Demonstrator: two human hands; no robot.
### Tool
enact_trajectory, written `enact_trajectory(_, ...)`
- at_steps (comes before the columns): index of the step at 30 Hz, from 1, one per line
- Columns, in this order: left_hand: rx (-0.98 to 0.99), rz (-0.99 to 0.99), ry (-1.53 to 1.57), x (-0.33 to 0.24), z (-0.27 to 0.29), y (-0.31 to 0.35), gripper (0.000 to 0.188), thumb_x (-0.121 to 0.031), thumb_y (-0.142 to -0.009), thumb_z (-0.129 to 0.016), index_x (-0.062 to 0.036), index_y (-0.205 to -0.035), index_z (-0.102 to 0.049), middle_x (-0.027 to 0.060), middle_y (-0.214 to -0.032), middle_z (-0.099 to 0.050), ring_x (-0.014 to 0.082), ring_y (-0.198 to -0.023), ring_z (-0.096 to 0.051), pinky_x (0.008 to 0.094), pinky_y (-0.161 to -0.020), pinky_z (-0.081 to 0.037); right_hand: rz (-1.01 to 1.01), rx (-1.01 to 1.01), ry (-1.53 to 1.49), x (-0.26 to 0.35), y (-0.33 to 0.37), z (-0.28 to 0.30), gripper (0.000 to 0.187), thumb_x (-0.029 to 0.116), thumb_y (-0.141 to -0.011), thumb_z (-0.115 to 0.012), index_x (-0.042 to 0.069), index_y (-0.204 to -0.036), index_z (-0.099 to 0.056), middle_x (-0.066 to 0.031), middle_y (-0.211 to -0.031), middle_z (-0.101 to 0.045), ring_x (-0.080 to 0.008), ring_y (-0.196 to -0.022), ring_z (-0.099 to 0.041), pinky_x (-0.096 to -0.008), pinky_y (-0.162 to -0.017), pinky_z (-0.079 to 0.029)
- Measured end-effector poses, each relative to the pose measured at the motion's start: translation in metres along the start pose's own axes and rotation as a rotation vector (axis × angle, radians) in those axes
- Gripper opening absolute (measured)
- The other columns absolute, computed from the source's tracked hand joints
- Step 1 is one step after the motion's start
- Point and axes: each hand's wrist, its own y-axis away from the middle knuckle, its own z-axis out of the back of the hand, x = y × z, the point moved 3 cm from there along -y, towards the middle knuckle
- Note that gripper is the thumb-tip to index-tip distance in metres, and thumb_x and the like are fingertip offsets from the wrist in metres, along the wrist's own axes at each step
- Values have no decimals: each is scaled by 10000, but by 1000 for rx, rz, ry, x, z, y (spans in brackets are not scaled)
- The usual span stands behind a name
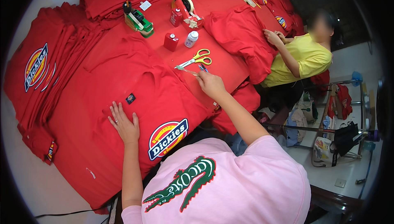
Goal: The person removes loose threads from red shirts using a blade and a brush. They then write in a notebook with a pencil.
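My left hand (124,123) lies flat with fingers spread on a red shirt (111,76) laid out before me. A small dark label (130,98) is just beyond its fingertips, and a large round printed logo (168,139) lies to its right. At the right edge of this shirt, my right hand (211,85) is closed on the end of a slim brush (188,72), which looks like a toothbrush with a clear handle and greenish bristles. Its head reaches toward the yellow-handled scissors (197,58). Small blue-handled snips (202,67) lie beside the brush.
Farther off stand a white bottle (191,39), a red can (171,42), a taller red can (176,17), a red tape dispenser (193,12) and a green one (139,22). Stacked red shirts (49,60) line the left. A co-worker in yellow (303,56) handles red cloth at right.
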Motion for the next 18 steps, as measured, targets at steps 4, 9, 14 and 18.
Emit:
enact_trajectory(4,120,-133,1,-26,-4,-13,855,-359,-962,-659,4,-1641,-287,173,-1755,-198,340,-1634,-147,583,-1299,-69,11,-128,32,0,2,2,311,234,-1013,-623,41,-1256,-609,-201,-1250,-657,-390,-1161,-641,-511,-987,-517)
enact_trajectory(9,306,-401,81,-40,-18,-29,935,-480,-964,-657,-1,-1657,-252,193,-1750,-193,334,-1629,-168,550,-1309,-110,232,-153,-160,93,-12,-25,593,262,-1026,-626,18,-1539,-454,-212,-1581,-454,-380,-1495,-403,-494,-1237,-318)
enact_trajectory(14,267,-319,-64,17,5,-39,922,-615,-977,-580,-121,-1684,-254,166,-1762,-168,320,-1627,-181,554,-1308,-118,446,239,-129,148,37,-78,787,390,-1032,-610,30,-1652,-285,-203,-1722,-264,-339,-1614,-220,-489,-1308,-173)
enact_trajectory(18,206,-72,-360,108,42,-28,856,-607,-1029,-511,-163,-1699,-219,127,-1777,-125,320,-1637,-129,603,-1298,-58,378,257,-36,124,48,-76,850,463,-1017,-614,41,-1665,-260,-191,-1741,-225,-336,-1621,-199,-505,-1310,-149)
